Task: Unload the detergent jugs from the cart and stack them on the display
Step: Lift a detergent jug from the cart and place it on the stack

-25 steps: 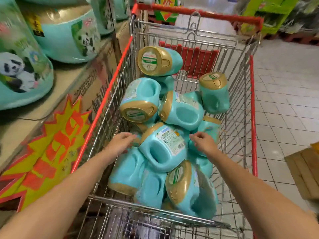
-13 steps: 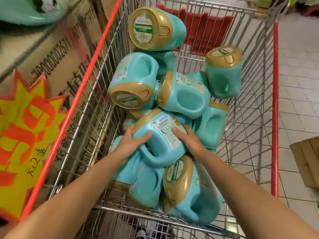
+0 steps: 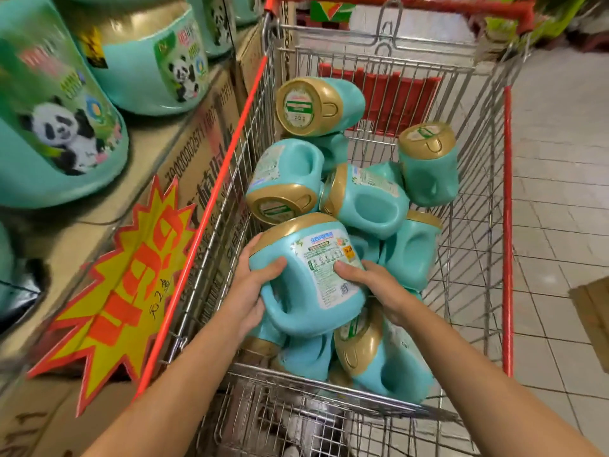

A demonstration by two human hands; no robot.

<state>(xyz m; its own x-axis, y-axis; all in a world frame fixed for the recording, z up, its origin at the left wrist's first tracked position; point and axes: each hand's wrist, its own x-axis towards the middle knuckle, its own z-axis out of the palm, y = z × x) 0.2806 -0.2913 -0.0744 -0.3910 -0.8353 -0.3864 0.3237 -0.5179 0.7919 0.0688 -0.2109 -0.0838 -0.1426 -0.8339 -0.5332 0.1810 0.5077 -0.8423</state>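
Two hands: both grip one teal jug [image 3: 309, 272], one on each side.
Left hand [image 3: 253, 291]: thumb across the front of the body, fingers wrapped under its left side.
Right hand [image 3: 372, 285]: thumb pressed on the printed label, fingers curled round the right side and out of sight behind it.
Jug position: at the near end of the cart [image 3: 507, 225], on top of the pile, tilted with its gold cap end away from the person and its handle towards them.
Other jugs [image 3: 365, 199]: several lie jumbled in the cart at all angles, and one with a gold cap sits just behind the held one.
Display [image 3: 204, 150]: cardboard boxes just beside the cart's left rail, with a starburst price sign [image 3: 125, 285] on the front and panda-labelled jugs standing on top.
Step in hand: likely lifting this one out, to swing it left. Most of the load is not yet moved.
Risk, slipping: the grip is on the smooth sides, not the handle, so a heavy full container could slide through the palms.
Risk, pile: taking away this piece may let the ones leaning near it roll or drop deeper.
Risk, rail: a low swing left could knock the base on the cart's red edge.
Risk, stack: setting it down off-centre could tip the standing ones.
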